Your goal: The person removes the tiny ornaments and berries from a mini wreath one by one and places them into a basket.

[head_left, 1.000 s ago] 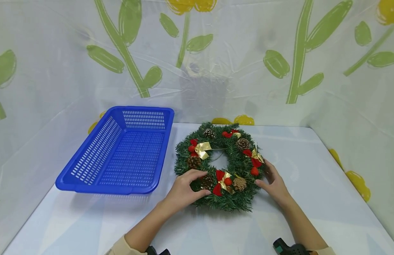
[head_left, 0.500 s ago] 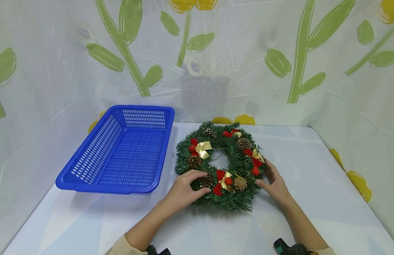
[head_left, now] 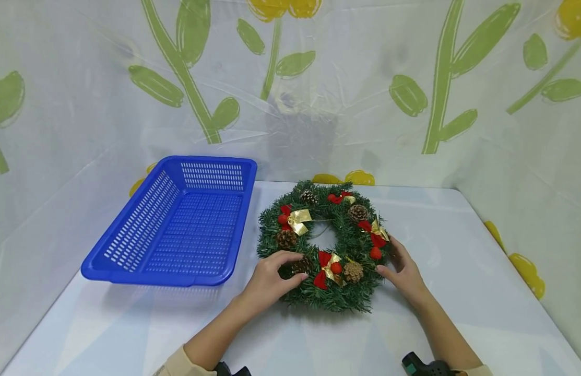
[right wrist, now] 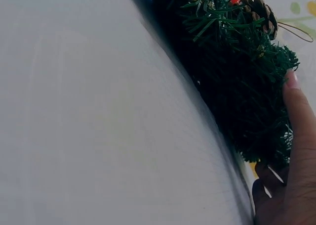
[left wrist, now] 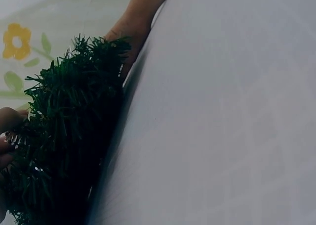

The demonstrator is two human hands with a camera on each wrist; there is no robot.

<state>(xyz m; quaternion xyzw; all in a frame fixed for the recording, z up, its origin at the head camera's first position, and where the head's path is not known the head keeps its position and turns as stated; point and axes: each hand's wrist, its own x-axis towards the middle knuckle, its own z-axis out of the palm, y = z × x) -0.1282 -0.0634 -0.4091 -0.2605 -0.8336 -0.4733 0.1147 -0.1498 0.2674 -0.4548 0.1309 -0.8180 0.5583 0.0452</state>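
A green artificial wreath [head_left: 348, 239] is laid on the pale surface [head_left: 318, 344], just to the right of a blue plastic basket [head_left: 196, 230], with a narrow gap left between them. At its near left part, the ring is gripped by the left hand [head_left: 268, 279], with thumb and fingers bent around a section where a dark pine cone [head_left: 301, 265] is partly covered. The outer right side is clasped by the right hand [head_left: 406, 272]; in the right wrist view, its thumb is seen touching the needles while its other fingers are curled at the lower edge. How far the fingers are sunk into the greenery cannot be told. Between the hands, a red-and-gold bow [head_left: 325, 269] is set on the ring, beside a lighter brown pine cone [head_left: 353, 271]. Other bows, cones and red balls are spread around it. Beige sleeves [head_left: 183, 362] and a black wrist device [head_left: 427, 366] are partly shown, and the surface is backed by a white sheet [head_left: 356, 115] printed with green leaves and yellow flowers
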